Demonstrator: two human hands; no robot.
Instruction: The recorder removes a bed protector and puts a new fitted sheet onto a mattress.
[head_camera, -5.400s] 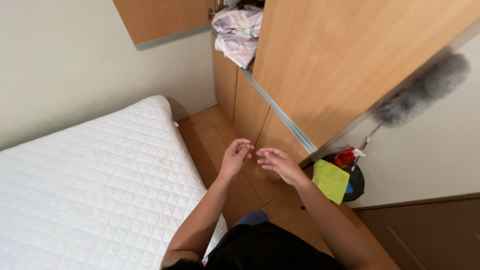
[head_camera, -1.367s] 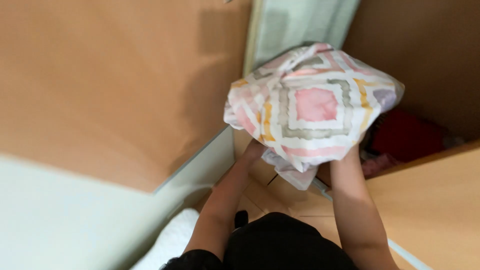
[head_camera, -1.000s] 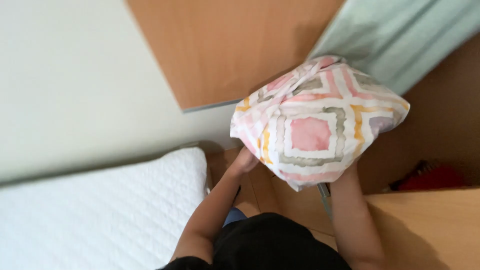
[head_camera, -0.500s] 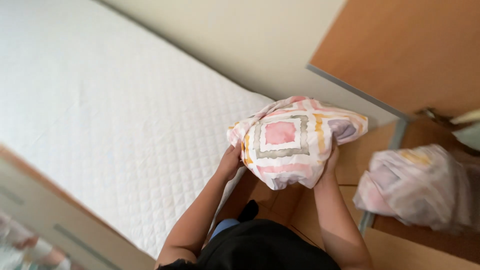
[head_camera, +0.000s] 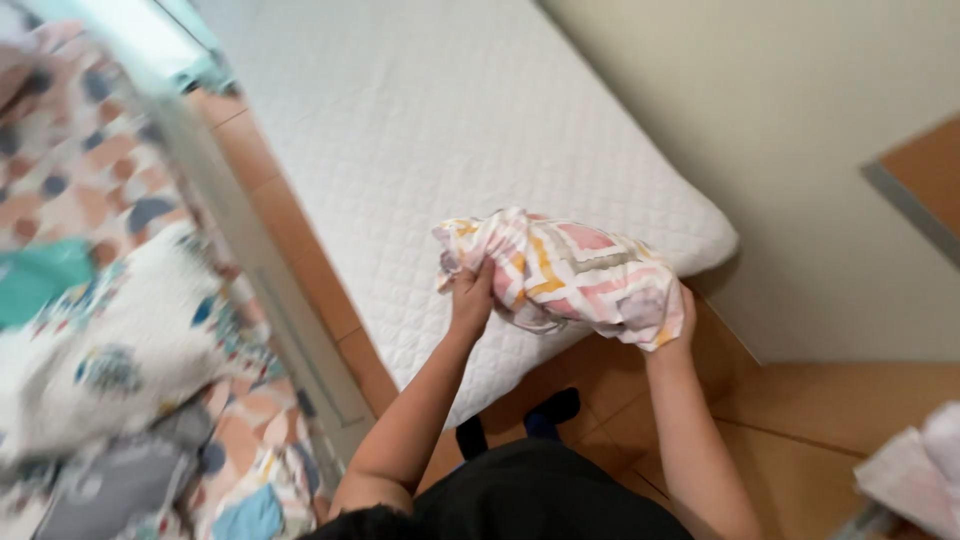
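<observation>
Bundle (head_camera: 570, 270) over the mattress (head_camera: 450, 130) corner — soft, light, apt to unfold — left hand (head_camera: 470, 290) clenched on one end, right hand (head_camera: 680, 320) cupping the other.

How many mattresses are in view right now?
1. The white quilted mattress lies beside the wall, under the patterned cloth bundle held by the left hand and right hand. Others may be out of frame.

A white quilted mattress (head_camera: 480, 130) lies on the wooden floor (head_camera: 840, 400), close beside the pale wall (head_camera: 800, 120); its visible top is bare.
</observation>
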